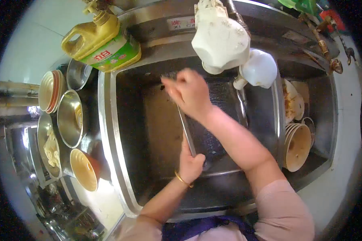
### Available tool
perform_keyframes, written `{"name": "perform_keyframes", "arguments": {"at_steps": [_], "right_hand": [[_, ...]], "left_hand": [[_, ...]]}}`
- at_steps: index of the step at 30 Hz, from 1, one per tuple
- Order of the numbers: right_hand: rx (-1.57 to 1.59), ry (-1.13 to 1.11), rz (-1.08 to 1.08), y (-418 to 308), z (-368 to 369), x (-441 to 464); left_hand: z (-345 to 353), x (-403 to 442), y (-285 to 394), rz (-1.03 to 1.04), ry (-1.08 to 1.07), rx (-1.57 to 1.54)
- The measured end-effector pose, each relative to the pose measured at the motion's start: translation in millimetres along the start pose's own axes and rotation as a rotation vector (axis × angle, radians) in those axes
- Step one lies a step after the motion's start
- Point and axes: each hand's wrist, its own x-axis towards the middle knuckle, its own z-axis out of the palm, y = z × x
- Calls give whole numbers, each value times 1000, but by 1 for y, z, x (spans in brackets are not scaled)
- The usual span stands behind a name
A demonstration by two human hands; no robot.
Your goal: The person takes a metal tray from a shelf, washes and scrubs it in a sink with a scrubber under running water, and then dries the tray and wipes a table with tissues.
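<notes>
My left hand point(191, 165), with a gold bangle at its wrist, grips the near end of a straight metal rim. It looks like the edge of a rectangular metal tray point(187, 132) tilted in the steel sink point(113, 136). At the rim's far end is my right hand point(191, 90), fingers curled and partly smeared by motion. What the right fingers hold, if anything, is hidden. The dark surface to the right of the rim shines wet with pale specks; where tray and basin meet is unclear.
A yellow detergent jug point(108, 44) stands at the back left. Metal bowls point(68, 120), stacked bowls point(48, 92) and an orange bowl point(84, 170) line the left. White-wrapped taps point(221, 44) overhang the sink. Stacked bowls point(297, 148) and a food-stained dish point(291, 102) occupy the right basin.
</notes>
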Motion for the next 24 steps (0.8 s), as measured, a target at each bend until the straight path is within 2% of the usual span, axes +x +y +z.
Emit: {"name": "perform_keyframes", "arguments": {"at_steps": [1,4,6,8,9,10,11,12,14,16,17,18,19,22,24], "right_hand": [[46,42,12,2,8,12],[-218,-47,146,23,22,10],[-468,-375,385,67,6,-8],[-359,-180,477,141,16,-59],[-393,-248,532,146,8,-64],[-423,-330,593,146,-1,-76],[-451,-409,647,145,-8,-84],[-382,-305,595,140,-8,-94],[-240,-87,488,124,11,-119],[-224,-255,274,118,40,-126],[-297,-216,218,117,44,-133],[-366,-182,168,116,43,-142],[-522,-391,375,133,37,-130],[-697,-572,248,181,-10,-151],[-768,-545,221,196,1,-143]], "left_hand": [[2,-1,5,32,1,-5],[3,-4,11,22,-16,-55],[-3,-26,2,-4,-21,-5],[-7,-46,-21,34,-35,119],[-10,-51,-8,-37,-23,143],[-20,-50,4,12,-39,192],[-32,-39,7,-203,49,-83],[-45,-23,9,-410,140,-355],[-77,10,-14,-510,178,-318],[-80,20,-46,-436,185,1],[-76,24,-56,-391,179,158],[-72,20,-59,-364,201,111],[-69,13,-60,-341,230,67],[-62,17,-54,-316,329,33],[-46,21,-47,-314,399,21]]}}
